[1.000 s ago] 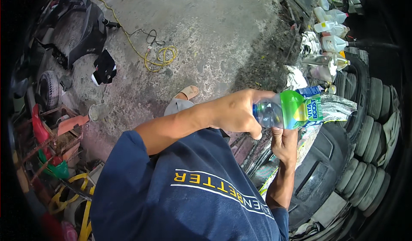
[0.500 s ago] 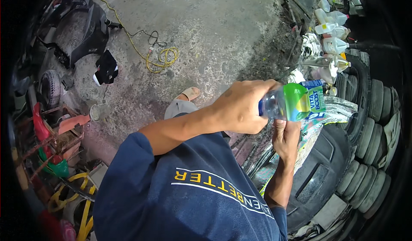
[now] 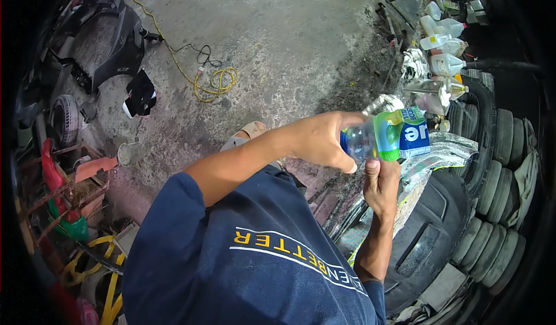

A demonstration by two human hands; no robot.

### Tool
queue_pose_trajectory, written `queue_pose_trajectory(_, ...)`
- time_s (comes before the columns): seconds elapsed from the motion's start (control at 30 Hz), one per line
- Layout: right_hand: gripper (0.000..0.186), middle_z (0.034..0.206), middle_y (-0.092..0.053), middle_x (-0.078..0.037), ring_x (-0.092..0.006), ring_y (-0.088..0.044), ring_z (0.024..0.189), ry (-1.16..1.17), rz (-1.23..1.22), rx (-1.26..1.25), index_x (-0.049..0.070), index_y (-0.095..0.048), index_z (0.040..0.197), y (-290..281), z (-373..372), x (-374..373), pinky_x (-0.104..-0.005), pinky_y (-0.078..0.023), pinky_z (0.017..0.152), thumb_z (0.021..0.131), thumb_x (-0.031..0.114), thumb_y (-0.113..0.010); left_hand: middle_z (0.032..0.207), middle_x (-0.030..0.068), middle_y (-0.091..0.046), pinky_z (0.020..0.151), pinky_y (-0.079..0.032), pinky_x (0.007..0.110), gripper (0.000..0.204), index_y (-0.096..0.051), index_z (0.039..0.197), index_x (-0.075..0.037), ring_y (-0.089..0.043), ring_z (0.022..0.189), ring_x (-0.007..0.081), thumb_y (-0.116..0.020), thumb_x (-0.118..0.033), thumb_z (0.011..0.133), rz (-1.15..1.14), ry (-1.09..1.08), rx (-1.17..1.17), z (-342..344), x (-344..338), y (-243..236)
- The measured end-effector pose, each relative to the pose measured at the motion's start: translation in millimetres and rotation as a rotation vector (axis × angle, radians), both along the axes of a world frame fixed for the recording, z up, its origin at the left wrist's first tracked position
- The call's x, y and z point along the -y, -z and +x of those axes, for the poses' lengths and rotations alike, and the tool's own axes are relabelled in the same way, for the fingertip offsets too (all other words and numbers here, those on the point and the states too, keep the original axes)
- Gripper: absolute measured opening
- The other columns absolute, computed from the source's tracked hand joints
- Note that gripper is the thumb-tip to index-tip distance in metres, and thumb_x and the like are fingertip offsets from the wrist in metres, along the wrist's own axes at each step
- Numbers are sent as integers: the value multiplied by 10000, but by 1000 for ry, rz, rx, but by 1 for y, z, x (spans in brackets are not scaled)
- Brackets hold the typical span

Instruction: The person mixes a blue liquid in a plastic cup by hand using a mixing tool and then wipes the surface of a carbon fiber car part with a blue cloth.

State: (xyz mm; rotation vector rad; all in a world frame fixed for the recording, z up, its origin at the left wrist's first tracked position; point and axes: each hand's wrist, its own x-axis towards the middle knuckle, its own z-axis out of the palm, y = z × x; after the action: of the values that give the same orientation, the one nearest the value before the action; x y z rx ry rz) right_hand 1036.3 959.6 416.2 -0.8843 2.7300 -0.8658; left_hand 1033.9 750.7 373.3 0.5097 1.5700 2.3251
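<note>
A clear plastic bottle (image 3: 401, 132) with a green and blue label lies nearly sideways in front of my chest, its blue cap (image 3: 344, 142) toward the left. My right hand (image 3: 382, 183) grips the bottle from the near side, thumb pressed under the label's edge; its other fingers are mostly hidden behind the bottle. Around the cap end curves my left hand (image 3: 321, 142), with the thumb on the near side and the fingers over the far side. The cap still sits at the bottle's neck.
Several plastic jugs (image 3: 447, 64) stand at the far right, above stacked tires (image 3: 492, 249). A black plastic panel (image 3: 431, 232) and silver foil sheet (image 3: 449, 148) lie beside my right arm. On the floor are a yellow cable (image 3: 223, 84) and a dark car bumper (image 3: 130, 41).
The bottle has turned about its length, so another side of its label shows. It has shifted slightly left with both hands, and my left hand's thumb now stands farther from the fingers.
</note>
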Motion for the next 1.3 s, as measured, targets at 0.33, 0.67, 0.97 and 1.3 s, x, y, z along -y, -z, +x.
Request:
queue_pose_trajectory(0.33,346,735,-586,-181,-387,-572,677,68,-24,-30,-14,-594,980,8,6,-13,-446,-430,627,1000,312,-482,823,32,-652,601,-480,239,541,-591,1213,-42,-597,648,76,-618,20,676,-54,93,163,2,4,-20)
queue_pose_trajectory(0.67,330,789,-593,-209,-396,-573,697,46,24,-95,-14,-579,1045,-2,1,-10,-444,-438,640,995,302,-496,835,19,-650,657,-513,298,554,-568,1243,-60,-629,700,160,-700,-41,705,-27,-96,-42,0,-1,3)
queue_pose_trajectory(0.97,376,770,-580,-215,-423,-549,692,40,29,-73,-20,-581,1006,2,3,-13,-463,-418,625,1004,337,-463,810,20,-638,614,-475,277,471,-607,1115,-31,-568,683,82,-651,-33,647,-155,-51,-7,3,2,-18)
queue_pose_trajectory(1.3,422,732,-546,-212,-422,-515,662,21,13,-33,-19,-573,885,1,1,-6,-478,-386,605,1006,363,-441,714,11,-619,567,-457,284,501,-624,1142,-53,-558,589,115,-690,-71,645,-28,221,200,-6,12,-4)
